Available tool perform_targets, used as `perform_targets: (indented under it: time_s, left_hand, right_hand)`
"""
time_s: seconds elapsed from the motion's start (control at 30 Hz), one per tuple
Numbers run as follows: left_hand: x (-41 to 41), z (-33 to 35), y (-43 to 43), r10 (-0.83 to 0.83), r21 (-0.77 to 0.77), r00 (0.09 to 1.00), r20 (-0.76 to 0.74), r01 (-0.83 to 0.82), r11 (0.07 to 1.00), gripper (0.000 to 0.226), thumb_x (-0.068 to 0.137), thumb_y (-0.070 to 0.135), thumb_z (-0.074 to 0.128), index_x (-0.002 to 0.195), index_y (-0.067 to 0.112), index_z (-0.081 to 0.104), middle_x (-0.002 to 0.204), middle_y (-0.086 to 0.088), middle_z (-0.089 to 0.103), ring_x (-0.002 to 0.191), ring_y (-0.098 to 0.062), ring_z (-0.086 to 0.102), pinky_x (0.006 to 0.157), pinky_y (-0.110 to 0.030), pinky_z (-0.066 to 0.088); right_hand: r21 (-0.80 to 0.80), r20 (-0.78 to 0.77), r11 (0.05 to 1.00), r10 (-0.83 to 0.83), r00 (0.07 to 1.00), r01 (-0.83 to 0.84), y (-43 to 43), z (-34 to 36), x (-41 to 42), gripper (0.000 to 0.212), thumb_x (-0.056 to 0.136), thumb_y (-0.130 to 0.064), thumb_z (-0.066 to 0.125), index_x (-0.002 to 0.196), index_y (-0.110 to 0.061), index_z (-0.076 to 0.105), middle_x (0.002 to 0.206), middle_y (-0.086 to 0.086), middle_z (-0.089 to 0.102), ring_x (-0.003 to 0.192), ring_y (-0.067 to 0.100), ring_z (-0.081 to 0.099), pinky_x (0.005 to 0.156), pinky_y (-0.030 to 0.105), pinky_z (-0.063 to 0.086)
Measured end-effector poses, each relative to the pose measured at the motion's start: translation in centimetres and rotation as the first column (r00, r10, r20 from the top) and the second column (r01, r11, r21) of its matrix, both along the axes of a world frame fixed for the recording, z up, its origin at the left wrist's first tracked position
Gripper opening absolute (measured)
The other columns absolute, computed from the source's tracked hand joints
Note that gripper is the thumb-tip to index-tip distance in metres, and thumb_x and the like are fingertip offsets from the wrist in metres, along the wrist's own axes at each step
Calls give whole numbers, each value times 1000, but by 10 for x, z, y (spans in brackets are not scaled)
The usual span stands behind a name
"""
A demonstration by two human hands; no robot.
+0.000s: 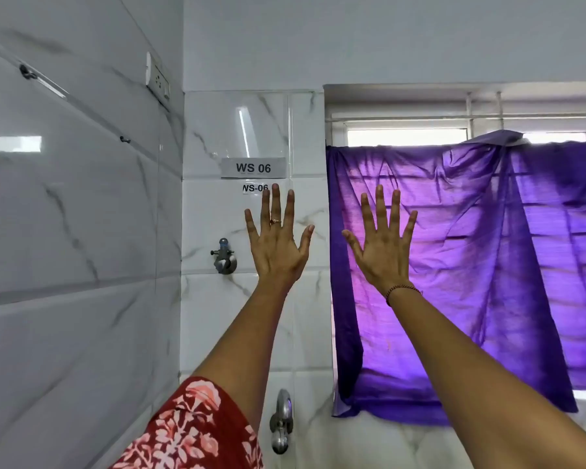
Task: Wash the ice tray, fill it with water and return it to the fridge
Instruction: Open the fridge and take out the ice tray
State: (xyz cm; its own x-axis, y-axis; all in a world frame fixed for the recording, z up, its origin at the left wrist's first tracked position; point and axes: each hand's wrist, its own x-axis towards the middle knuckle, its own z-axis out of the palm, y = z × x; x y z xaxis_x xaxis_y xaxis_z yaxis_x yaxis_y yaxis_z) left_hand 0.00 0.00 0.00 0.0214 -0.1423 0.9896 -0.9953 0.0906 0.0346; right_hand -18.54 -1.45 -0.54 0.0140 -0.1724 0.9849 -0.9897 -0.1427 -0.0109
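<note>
Hands spread, empty: left hand (278,247) near wall tap (223,257), right hand (383,252) before purple cloth (487,265) (over the window (406,137))

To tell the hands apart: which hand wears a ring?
The left hand, with a ring on one finger; the right hand has only a wrist bracelet.

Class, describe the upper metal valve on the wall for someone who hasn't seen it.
From the purple cloth over the window, move left onto the white marbled tiles. Under the "WS 06" label, beside the open left hand, sits a small steel valve; unlike the lower steel tap, it has a blue top.
</note>
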Motion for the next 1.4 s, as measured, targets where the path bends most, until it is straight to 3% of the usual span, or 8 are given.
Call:
perform_targets:
  time_s: [0.17, 0.6, 0.77, 0.9, 1.2, 1.4]
  left_hand:
    - [-7, 2, 17, 23, 5, 1000, -11, -23, 1000, 69, 96, 56, 23, 151, 25, -3, 160, -3, -6, 147, -19, -8, 117, -49, -7]
    - [-76, -27, 70, 55, 107, 998, -36, -51, 993, 67, 96, 53, 23, 152, 26, 0, 160, -1, -6, 147, -19, -8, 116, -52, -6]
    - [-89, -48, 95, 66, 140, 998, 7, -67, 988, 67, 95, 53, 26, 152, 26, 2, 160, 0, -3, 147, -16, -6, 117, -50, -5]
    - [-94, -72, 104, 87, 216, 994, 73, -101, 971, 66, 94, 54, 22, 152, 26, 4, 161, 0, -1, 148, -16, -4, 117, -51, -2]
    - [-114, -155, 113, 52, 406, 999, 13, -53, 912, 68, 92, 57, 14, 151, 28, -4, 160, 2, -8, 147, -14, -10, 116, -47, -9]
    - [-115, -227, 129, 83, 632, 997, -1, -63, 772, 73, 84, 62, -4, 148, 29, -12, 159, 2, -13, 146, -14, -16, 114, -45, -15]
  right_hand:
    - [7, 8, 1000, 1, 1000, -1, 16, 1, -10, 72, 92, -65, 9, 152, -25, 9, 161, 6, 3, 147, 30, -4, 114, 58, -5]
    - [26, -30, 998, 57, 998, -57, 56, -10, -67, 69, 95, -61, 26, 152, -27, 10, 160, 5, 5, 147, 31, -1, 112, 60, -5]
    - [52, -22, 994, 97, 995, -96, 74, -21, -80, 67, 95, -60, 21, 152, -27, 10, 160, 6, 6, 147, 32, 1, 112, 62, -2]
    - [114, -35, 987, 114, 993, -109, 82, -50, -86, 67, 95, -61, 20, 152, -27, 11, 160, 5, 8, 147, 32, 2, 113, 62, 0]
    - [310, -33, 941, 156, 987, -138, 87, -155, -95, 67, 93, -60, 18, 151, -26, 19, 160, 5, 12, 147, 29, 6, 113, 59, 4]
    - [522, -14, 839, 189, 982, -154, 98, -238, -92, 69, 93, -64, 4, 149, -28, 23, 158, 5, 21, 146, 27, 8, 112, 56, 0]
